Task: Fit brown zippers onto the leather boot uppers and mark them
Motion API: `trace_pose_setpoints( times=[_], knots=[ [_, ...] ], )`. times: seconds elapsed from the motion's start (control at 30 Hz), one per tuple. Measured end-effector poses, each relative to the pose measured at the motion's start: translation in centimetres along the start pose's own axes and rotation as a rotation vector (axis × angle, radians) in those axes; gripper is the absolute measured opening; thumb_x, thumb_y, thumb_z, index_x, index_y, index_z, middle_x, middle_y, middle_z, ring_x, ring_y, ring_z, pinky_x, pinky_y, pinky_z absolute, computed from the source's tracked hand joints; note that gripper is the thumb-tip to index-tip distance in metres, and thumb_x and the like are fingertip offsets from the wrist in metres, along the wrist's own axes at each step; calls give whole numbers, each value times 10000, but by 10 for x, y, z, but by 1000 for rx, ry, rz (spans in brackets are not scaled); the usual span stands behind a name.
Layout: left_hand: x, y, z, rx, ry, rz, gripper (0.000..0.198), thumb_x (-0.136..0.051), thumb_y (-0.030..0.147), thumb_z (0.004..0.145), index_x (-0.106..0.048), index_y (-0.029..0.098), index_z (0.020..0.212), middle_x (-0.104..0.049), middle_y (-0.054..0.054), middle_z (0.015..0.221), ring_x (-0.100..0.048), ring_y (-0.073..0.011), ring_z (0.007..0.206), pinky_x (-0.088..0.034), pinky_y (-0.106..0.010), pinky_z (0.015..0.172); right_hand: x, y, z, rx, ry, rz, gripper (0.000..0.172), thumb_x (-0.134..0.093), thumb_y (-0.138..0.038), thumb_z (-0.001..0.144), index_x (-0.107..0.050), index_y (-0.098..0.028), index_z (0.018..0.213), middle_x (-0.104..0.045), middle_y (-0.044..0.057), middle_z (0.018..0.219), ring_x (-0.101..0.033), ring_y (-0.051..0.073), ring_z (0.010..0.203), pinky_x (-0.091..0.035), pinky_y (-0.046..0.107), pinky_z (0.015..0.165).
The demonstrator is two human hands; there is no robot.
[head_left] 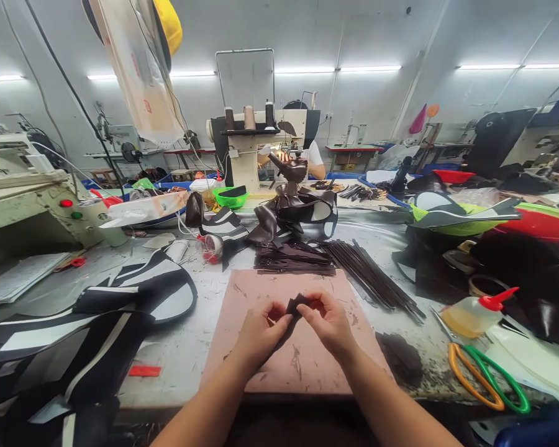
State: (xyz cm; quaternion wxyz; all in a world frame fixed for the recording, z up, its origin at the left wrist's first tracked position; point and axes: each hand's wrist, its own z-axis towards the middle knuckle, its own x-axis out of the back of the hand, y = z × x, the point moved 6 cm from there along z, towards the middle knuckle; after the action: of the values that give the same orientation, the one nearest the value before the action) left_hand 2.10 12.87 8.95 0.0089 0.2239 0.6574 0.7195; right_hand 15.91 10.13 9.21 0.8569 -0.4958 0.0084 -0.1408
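Head view, left hand (259,329) and right hand (328,321) meet over the pink mat (302,354) on the worktop (190,341), both sets of fingers pinching a small dark leather piece (296,305), glue bottle (475,313) and scissors (487,375) off right

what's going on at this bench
A person pinches a small dark piece between left hand and right hand, over a pink mat on the bench. Dark strips lie behind the mat, a glue bottle and scissors to its right, black-and-white pieces to its left. Another person sits at a sewing machine farther back.
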Motion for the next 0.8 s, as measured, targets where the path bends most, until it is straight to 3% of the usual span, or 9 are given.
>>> trace_pose_setpoints(
  times=[0.07, 0.17, 0.23, 0.4, 0.57, 0.67, 0.73, 0.8],
  knots=[
    [-4, -1, -3, 45, -57, -143, 241, -614, 363, 649, -589, 160, 777, -582, -12, 707, -508, -132, 636, -391, -235, 577, 7, -18, -2, 227, 68, -193, 37, -561, -193, 755, -537, -219, 764, -568, 17, 708, -541, 145, 647, -471, 288, 579],
    [-11, -1, -7, 101, -166, -392, 395, -673, 426, 600, -620, 151, 877, -625, -46, 835, -544, -164, 756, -416, -262, 690, 11, -43, -16, 638, 136, -460, 193, -536, -88, 745, -574, -262, 818, -594, 23, 766, -564, 151, 688, -488, 292, 579],
    [-14, 0, -9, 124, -215, -485, 438, -673, 485, 599, -635, 139, 866, -631, -51, 822, -551, -165, 756, -412, -261, 704, 9, -50, -25, 818, 154, -628, 244, -532, -73, 742, -594, -296, 816, -612, 10, 767, -578, 149, 674, -500, 292, 565],
    [-15, -1, -11, 218, -186, -490, 309, -656, 430, 646, -611, 133, 716, -560, 11, 608, -477, -82, 543, -358, -195, 533, 0, -55, -33, 1003, 99, -751, 252, -546, -59, 732, -609, -301, 703, -623, -22, 658, -586, 121, 593, -500, 251, 524],
    [-15, -7, -12, 329, -192, -527, 220, -687, 298, 587, -531, 142, 594, -459, 62, 462, -387, -42, 411, -272, -158, 414, -12, -67, -36, 1010, -24, -615, 209, -552, -73, 731, -588, -277, 701, -663, -23, 669, -614, 130, 613, -511, 272, 566],
    [2, -12, -7, 320, -13, -691, 266, -731, 304, 529, -539, 133, 596, -527, 34, 501, -479, -72, 458, -359, -176, 449, -26, -76, -41, 965, -240, -514, 145, -508, -110, 778, -577, -232, 739, -697, 33, 860, -636, 165, 824, -527, 300, 688],
    [29, -19, -3, 300, 236, -768, 240, -733, 263, 541, -556, 124, 624, -563, 9, 528, -528, -106, 484, -413, -209, 473, -36, -82, -44, 892, -428, -442, 177, -423, -130, 831, -571, -209, 775, -690, 56, 936, -629, 163, 876, -525, 282, 699],
    [70, -30, -5, 283, 559, -796, 150, -687, 181, 613, -555, 118, 646, -563, 7, 527, -526, -104, 467, -431, -216, 466, -45, -86, -49, 788, -608, -353, 230, -354, -139, 862, -570, -202, 813, -694, 50, 912, -637, 139, 815, -519, 250, 663]
  ],
)
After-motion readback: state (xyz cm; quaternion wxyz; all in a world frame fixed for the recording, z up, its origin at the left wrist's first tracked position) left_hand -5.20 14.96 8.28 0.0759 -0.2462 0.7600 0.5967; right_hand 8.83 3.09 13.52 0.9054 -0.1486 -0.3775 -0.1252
